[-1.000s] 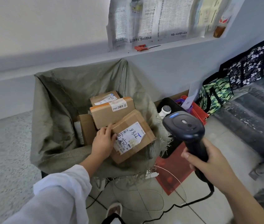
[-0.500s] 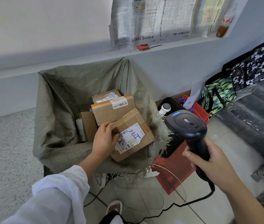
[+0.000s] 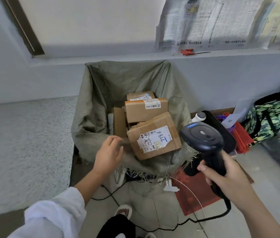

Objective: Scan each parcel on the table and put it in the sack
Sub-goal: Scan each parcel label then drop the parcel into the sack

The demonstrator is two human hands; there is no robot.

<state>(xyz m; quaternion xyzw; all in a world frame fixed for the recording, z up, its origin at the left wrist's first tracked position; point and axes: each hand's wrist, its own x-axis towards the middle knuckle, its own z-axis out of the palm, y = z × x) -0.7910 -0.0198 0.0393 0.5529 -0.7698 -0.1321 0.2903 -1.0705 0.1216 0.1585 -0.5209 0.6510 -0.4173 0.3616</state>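
An open grey-green woven sack (image 3: 94, 117) stands against the wall with several cardboard parcels inside. The nearest parcel (image 3: 154, 129), with a white label with "7786" handwritten in blue, rests tilted on the sack's front rim. Behind it lies a box with an "8元" sticker (image 3: 144, 110). My left hand (image 3: 108, 153) hovers just left of the labelled parcel, fingers apart, holding nothing. My right hand (image 3: 228, 179) grips a black corded barcode scanner (image 3: 202, 136) to the right of the sack.
A grey speckled table surface (image 3: 24, 152) fills the left. On the floor to the right lie red bags (image 3: 195, 191), a black bin (image 3: 216, 121) and a green patterned bag (image 3: 271, 119). Newspaper (image 3: 204, 23) covers the window ledge. The scanner's cable (image 3: 170, 227) runs across the floor.
My left hand let go of the labelled parcel and pulled back to the left. The parcel now rests in the sack. The view shifted left, so the sack sits more central.
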